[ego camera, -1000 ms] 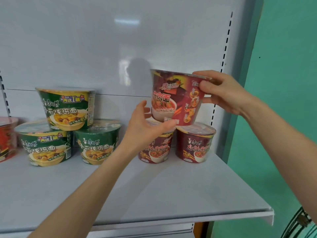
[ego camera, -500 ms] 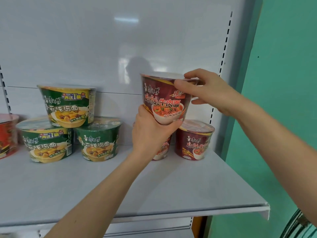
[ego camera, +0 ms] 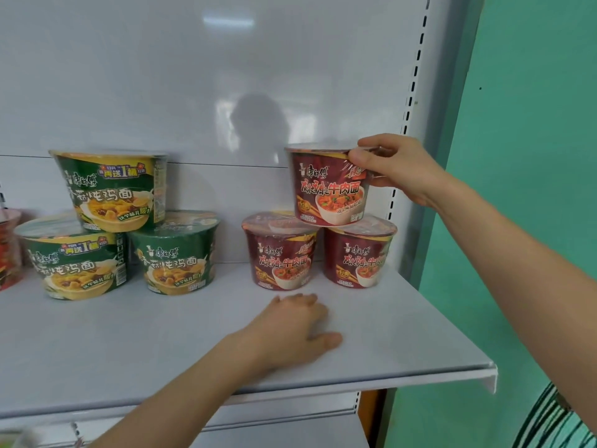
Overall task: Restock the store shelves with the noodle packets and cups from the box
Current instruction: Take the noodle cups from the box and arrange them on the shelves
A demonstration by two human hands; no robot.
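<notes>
A dark red noodle cup (ego camera: pixel 328 185) stands upright on top of two matching red cups (ego camera: pixel 282 252) (ego camera: pixel 358 253) at the right end of the white shelf (ego camera: pixel 403 334). My right hand (ego camera: pixel 397 166) grips the top cup at its upper right rim, thumb on the front and fingers over the lid. My left hand (ego camera: pixel 294 328) rests palm down on the shelf in front of the left red cup, holding nothing. The box is not in view.
Three green noodle cups (ego camera: pixel 113 189) (ego camera: pixel 72 260) (ego camera: pixel 176 252) form a stack to the left. Another red cup (ego camera: pixel 8 250) shows at the far left edge. A slotted upright (ego camera: pixel 410 101) and a green wall (ego camera: pixel 533 156) bound the shelf on the right.
The red cup came down onto the two lower red cups. My left hand let go of its base and dropped to the shelf surface. My right hand still grips the rim.
</notes>
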